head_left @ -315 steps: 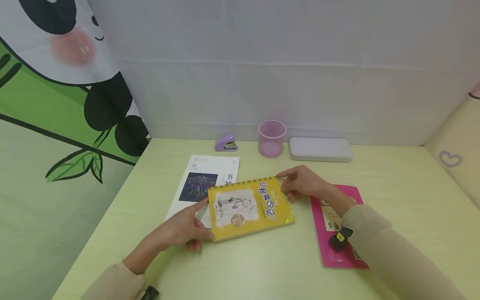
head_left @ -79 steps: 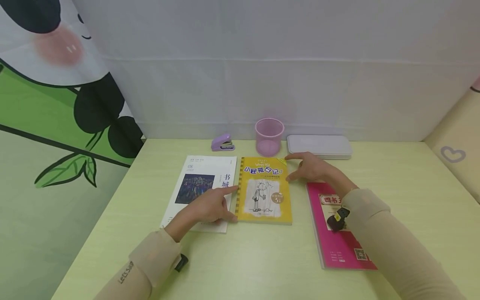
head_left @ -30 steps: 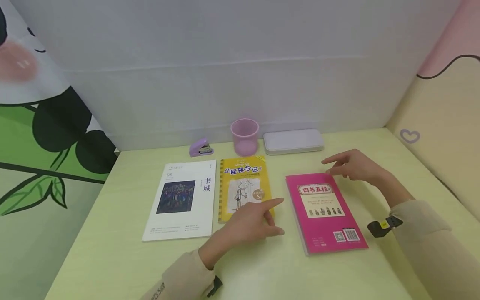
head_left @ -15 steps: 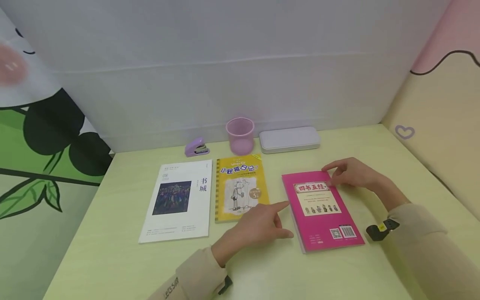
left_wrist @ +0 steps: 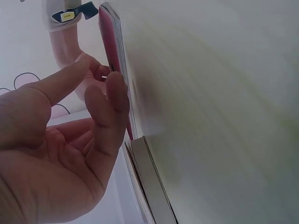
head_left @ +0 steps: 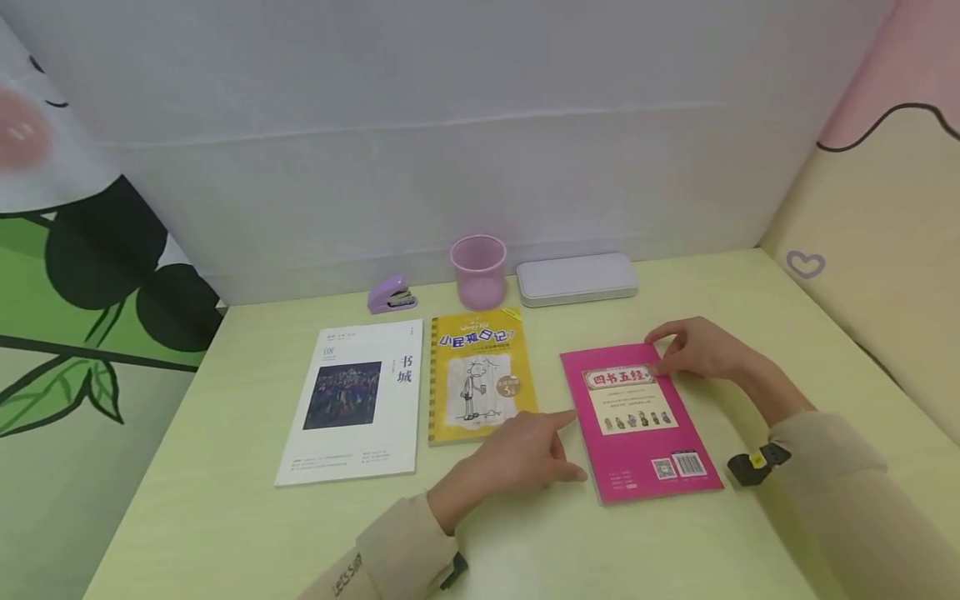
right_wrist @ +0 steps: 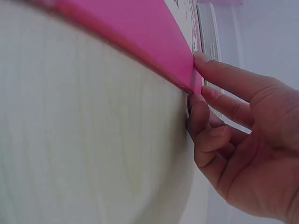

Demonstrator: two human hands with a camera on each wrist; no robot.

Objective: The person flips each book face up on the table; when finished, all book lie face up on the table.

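A pink book [head_left: 637, 425] with a cream title panel lies on the table, slightly turned. My right hand [head_left: 697, 348] holds its far right corner; in the right wrist view the thumb [right_wrist: 224, 74] is on the cover and the other fingers bend about the corner. My left hand [head_left: 517, 454] is at the book's left edge, index finger straight against it and thumb apart, hovering close to the lower edge. Left of it lies a yellow book [head_left: 483, 383], its lower right corner partly hidden by my left hand. A white magazine [head_left: 352, 400] lies farther left.
Along the back stand a purple stapler [head_left: 392, 295], a pink see-through cup [head_left: 479, 273] and a pale flat case [head_left: 577, 279]. A white sheet [head_left: 450, 167] hangs behind the table [head_left: 195, 517].
The yellow book, earlier sideways in both hands, lies upright beside the magazine, released. Both hands have moved right to the pink book, which has shifted slightly left.
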